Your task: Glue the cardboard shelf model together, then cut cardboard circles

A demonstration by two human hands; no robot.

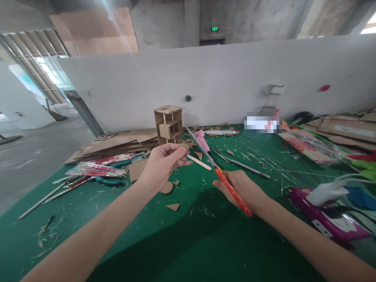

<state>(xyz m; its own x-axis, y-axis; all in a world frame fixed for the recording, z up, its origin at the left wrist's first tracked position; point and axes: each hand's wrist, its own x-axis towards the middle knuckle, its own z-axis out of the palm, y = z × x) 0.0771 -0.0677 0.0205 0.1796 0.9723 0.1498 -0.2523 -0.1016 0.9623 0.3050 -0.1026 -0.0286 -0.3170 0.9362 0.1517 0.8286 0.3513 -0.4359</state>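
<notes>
My left hand (163,162) pinches a small piece of cardboard (185,147) between thumb and fingers; the fingers cover most of it. In my right hand (235,186) is a pair of scissors (225,182) with orange-red handles, its blades pointing up and away to the left. The blades pass just right of the cardboard piece and look apart from it. Behind my left hand stands a small cardboard shelf box (169,125) with thin sticks as posts. A round cardboard disc (167,188) and a cardboard triangle (172,206) lie on the green table (164,243) below my hands.
A pink glue gun (202,140) lies beyond the scissors. Wrapped chopsticks (96,166) and teal-handled pliers (110,181) are at left, near stacked cardboard (117,145). At right sits a purple power strip (326,215) with cables. A white partition (223,82) stands behind.
</notes>
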